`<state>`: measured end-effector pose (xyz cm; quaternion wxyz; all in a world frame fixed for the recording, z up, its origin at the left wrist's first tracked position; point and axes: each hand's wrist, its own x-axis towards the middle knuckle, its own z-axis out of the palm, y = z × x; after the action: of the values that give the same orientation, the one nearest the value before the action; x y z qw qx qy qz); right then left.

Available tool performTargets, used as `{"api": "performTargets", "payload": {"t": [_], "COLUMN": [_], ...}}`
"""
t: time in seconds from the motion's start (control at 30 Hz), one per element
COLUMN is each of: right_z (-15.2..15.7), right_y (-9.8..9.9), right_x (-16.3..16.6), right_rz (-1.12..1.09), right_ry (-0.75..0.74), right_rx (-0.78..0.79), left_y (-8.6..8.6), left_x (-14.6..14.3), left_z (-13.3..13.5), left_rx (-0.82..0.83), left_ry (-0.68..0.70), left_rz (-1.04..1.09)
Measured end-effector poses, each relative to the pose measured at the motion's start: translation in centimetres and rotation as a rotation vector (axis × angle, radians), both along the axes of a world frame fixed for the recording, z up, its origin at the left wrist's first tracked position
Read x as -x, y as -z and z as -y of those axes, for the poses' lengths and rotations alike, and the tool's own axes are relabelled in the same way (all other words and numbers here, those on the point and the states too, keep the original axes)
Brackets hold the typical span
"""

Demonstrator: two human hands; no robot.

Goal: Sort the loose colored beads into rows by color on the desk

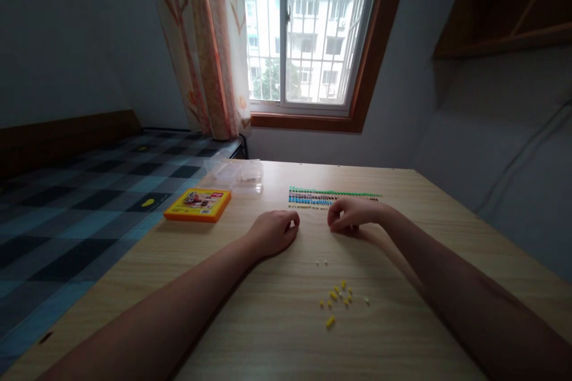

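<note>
Small pieces, likely toy bricks, lie in straight rows at the far middle of the wooden table (250, 321): a green row (335, 191), a dark brown row (322, 196), a blue row (308, 202) and a pale tan row (308, 208). My right hand (355, 212) rests by the right end of the tan row, thumb and fingertips pinched; anything between them is hidden. To the left, my left hand (273, 233) lies on the table with fingers curled and thumb against forefinger, its contents not visible. Loose yellow pieces (333, 296) are scattered nearer me, with a few white pieces (317, 263).
An orange-yellow box (197, 205) lies at the table's left edge. Behind it sits a clear plastic tray (239, 176). A bed with a checked cover (98, 190) adjoins the left side, and a window (313, 30) is beyond the table. A wooden shelf (504, 41) hangs upper right.
</note>
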<state>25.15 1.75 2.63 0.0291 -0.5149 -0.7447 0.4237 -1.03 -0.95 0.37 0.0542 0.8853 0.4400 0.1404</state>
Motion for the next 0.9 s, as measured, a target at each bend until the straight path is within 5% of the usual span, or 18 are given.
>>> {"api": "performTargets", "payload": {"t": [0.1,0.57,0.73,0.9], "right_z": [1.5,3.8,1.7,-0.8], "right_y": [-1.4,-2.2,-1.3,0.1], "right_x": [0.9,4.0,1.3,-1.8], "right_rz": [0.079,0.232,0.219,0.177], "right_ry": [-0.155,-0.237,-0.106,0.194], "right_rx": [0.187,0.095,0.153,0.095], "left_y": [-0.1,-0.1,0.0,0.1], "left_x": [-0.1,-0.1,0.0,0.0], "left_z": [0.1,0.1,0.0,0.0], "left_rx": [0.004,-0.004,0.001,0.014], "left_ry": [-0.001,-0.003,-0.004,-0.008], "left_rz": [0.002,0.009,0.006,0.002]}}
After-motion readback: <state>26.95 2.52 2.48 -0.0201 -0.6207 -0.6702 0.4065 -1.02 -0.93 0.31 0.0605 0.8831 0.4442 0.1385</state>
